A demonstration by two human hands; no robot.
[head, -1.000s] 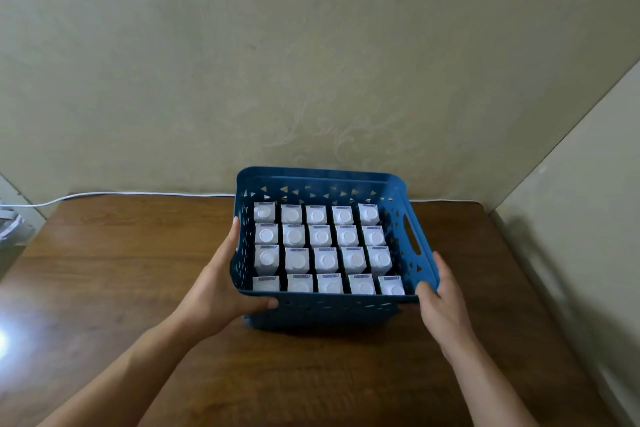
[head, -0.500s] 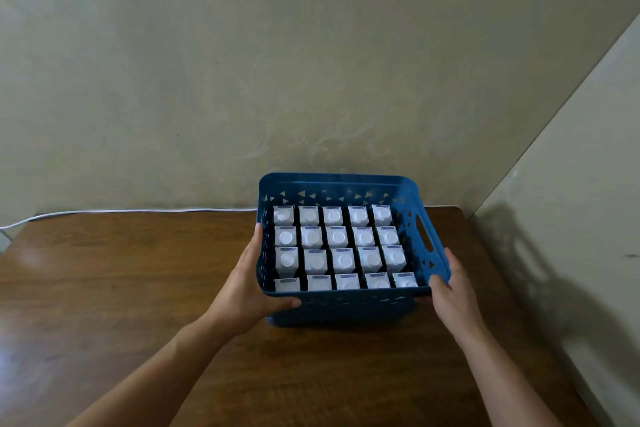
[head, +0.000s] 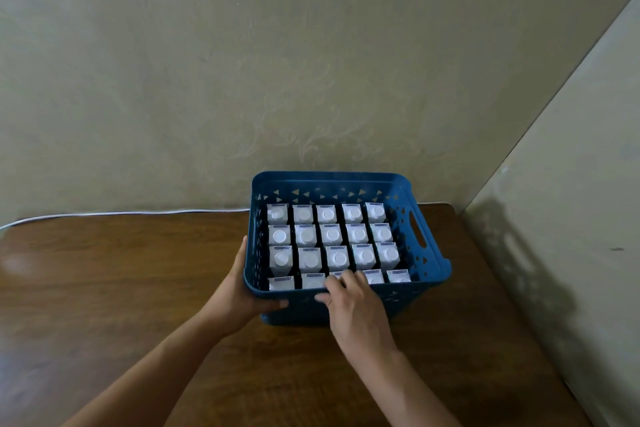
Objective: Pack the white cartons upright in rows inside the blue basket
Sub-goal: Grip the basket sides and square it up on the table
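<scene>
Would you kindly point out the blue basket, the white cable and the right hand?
blue basket (head: 420,239): head view, right wall beside the handle slot.
white cable (head: 138,212): head view, stretch along the table's back edge.
right hand (head: 356,305): head view, back of the hand.

a single view is given, taken from the person's head, angled forward and down. the wooden table (head: 104,288) is seen from close above, the wall (head: 242,62) faced beyond it. both forearms are caught entering from the bottom edge.
</scene>
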